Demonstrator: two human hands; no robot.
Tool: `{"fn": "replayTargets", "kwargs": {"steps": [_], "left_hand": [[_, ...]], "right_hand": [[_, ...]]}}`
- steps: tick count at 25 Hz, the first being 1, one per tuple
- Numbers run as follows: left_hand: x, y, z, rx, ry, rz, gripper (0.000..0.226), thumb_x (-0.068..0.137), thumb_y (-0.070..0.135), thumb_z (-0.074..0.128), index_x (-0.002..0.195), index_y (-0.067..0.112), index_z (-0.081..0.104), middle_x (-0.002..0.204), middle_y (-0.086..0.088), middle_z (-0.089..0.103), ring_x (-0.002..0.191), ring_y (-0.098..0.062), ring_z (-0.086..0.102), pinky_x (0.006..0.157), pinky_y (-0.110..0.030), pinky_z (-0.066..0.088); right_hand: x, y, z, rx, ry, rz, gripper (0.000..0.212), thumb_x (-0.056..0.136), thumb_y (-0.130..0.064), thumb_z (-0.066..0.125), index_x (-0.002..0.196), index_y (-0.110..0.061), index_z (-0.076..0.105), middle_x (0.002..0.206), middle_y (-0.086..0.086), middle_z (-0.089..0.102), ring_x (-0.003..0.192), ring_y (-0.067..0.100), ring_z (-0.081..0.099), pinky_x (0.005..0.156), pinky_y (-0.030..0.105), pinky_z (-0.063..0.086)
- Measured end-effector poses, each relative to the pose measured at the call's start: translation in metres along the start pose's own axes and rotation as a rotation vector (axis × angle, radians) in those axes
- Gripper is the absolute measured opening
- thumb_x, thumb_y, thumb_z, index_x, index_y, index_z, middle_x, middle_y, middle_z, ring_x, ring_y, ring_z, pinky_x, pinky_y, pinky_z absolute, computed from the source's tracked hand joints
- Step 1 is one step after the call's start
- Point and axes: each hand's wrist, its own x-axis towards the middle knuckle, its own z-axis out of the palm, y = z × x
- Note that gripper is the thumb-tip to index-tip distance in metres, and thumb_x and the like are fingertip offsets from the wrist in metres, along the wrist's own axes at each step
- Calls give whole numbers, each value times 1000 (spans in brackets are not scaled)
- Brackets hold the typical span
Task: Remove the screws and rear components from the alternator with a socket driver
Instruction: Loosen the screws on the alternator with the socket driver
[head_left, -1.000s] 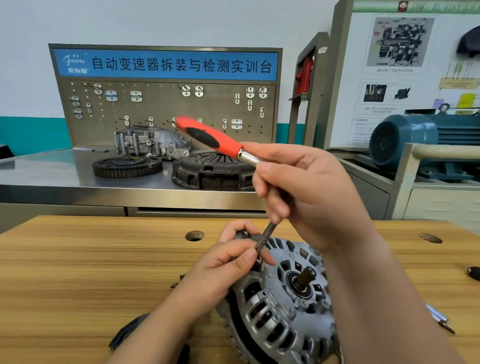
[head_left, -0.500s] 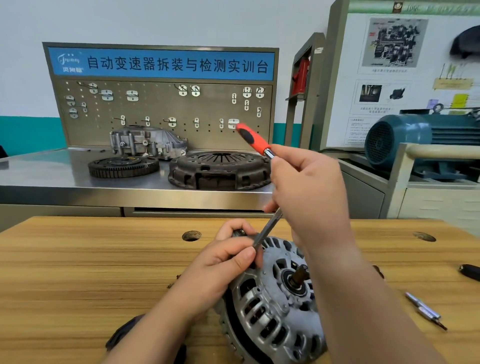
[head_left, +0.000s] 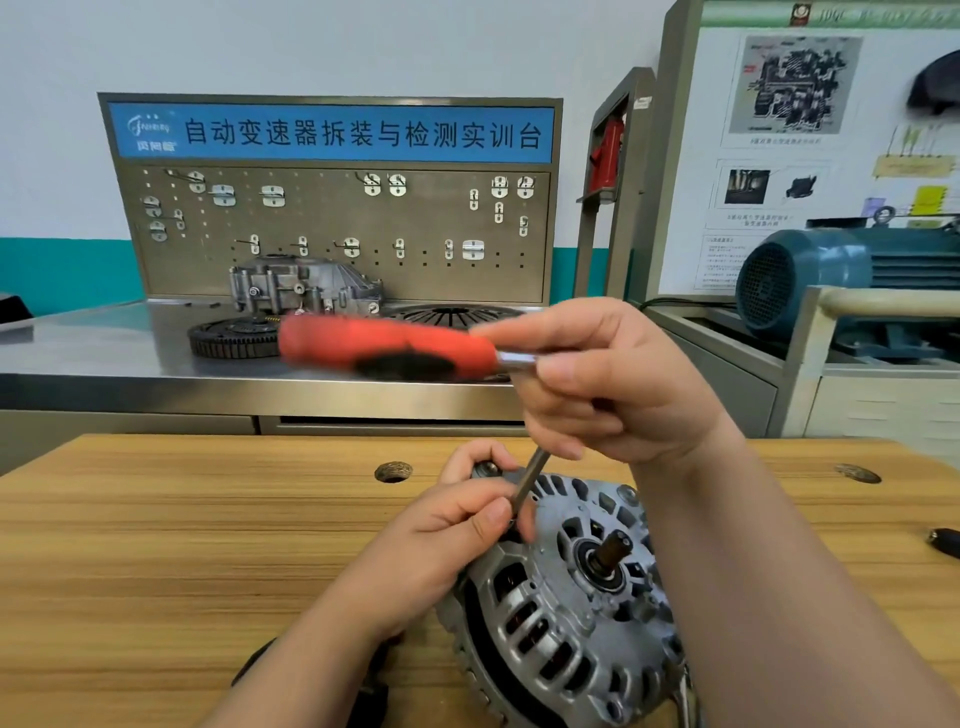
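Fingers of the right hand (head_left: 618, 384) curl round the socket driver (head_left: 395, 349), its blurred red handle now swung level and leftward instead of pointing up, while the left hand (head_left: 441, 545) still pinches the shaft's tip at the far rim of the alternator (head_left: 561, 618) on the near wooden workbench (head_left: 156, 545).

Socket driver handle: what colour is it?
The handle is red with a black inset; head view, motion-blurred.
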Motion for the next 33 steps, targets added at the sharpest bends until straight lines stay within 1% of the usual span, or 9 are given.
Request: {"fn": "replayTargets", "kwargs": {"steps": [4, 6, 11, 14, 17, 21, 28, 31, 33], "left_hand": [[2, -3, 2, -49, 36, -8, 25, 82, 44, 50, 74, 25, 63, 119, -3, 40, 116, -6, 44, 99, -25, 40], [3, -4, 2, -47, 32, 1, 25, 82, 45, 50, 73, 26, 64, 119, -2, 41, 122, -9, 41, 103, -29, 38], [1, -2, 3, -134, 38, -26, 29, 86, 41, 49, 79, 24, 71, 128, 16, 42, 117, 9, 44, 92, -10, 37], [0, -1, 2, -118, 24, 13, 35, 81, 54, 54, 82, 24, 72, 132, -6, 39, 126, 1, 38, 96, -12, 35], [3, -3, 3, -103, 42, -24, 28, 79, 50, 54, 73, 28, 68, 125, -1, 42, 121, -2, 42, 100, -21, 37], [5, -5, 4, -76, 59, -7, 26, 82, 47, 51, 70, 29, 64, 123, -9, 41, 120, -7, 43, 97, -20, 38], [2, -4, 3, -86, 47, -3, 24, 82, 48, 51, 82, 36, 72, 127, -4, 41, 119, 8, 39, 94, -8, 34], [2, -5, 3, -100, 45, 5, 22, 82, 45, 53, 76, 31, 69, 122, -5, 44, 120, 1, 41, 96, -17, 37], [3, -7, 5, -114, 68, -2, 22, 82, 44, 54, 72, 28, 66, 123, -3, 42, 120, -10, 44, 99, -27, 40]], "right_hand": [[-6, 18, 26, -666, 846, -96, 25, 86, -14, 51, 96, -15, 73, 52, 0, 42, 41, 18, 39, 48, 39, 55], [-5, 21, 35, -929, 963, -137, 23, 91, -11, 48, 90, -7, 70, 53, 11, 40, 48, 33, 43, 48, 51, 52], [-8, 5, 19, -272, 268, -75, 29, 89, -1, 54, 111, -10, 70, 55, -1, 48, 41, 9, 49, 53, 27, 54], [-9, 0, 11, -50, -18, -35, 28, 86, -7, 64, 113, -5, 69, 59, 0, 51, 43, 9, 55, 55, 27, 54], [-3, 3, 16, -233, 356, -41, 31, 90, 1, 52, 109, -14, 71, 57, 1, 52, 45, 12, 56, 57, 31, 57], [-7, 20, 32, -1305, 907, -177, 28, 94, -12, 42, 93, -11, 70, 57, 5, 55, 55, 23, 62, 53, 46, 50], [-9, -2, 17, -275, 141, -44, 33, 87, -1, 53, 115, -6, 69, 61, 2, 56, 51, 16, 62, 61, 33, 57], [-8, -7, 20, -396, 176, -1, 33, 87, -1, 55, 115, -11, 70, 62, 3, 61, 57, 20, 67, 60, 33, 56], [-8, -6, 27, -910, 466, -16, 29, 91, -7, 50, 104, -23, 71, 59, 2, 62, 59, 23, 67, 56, 37, 53]]}}
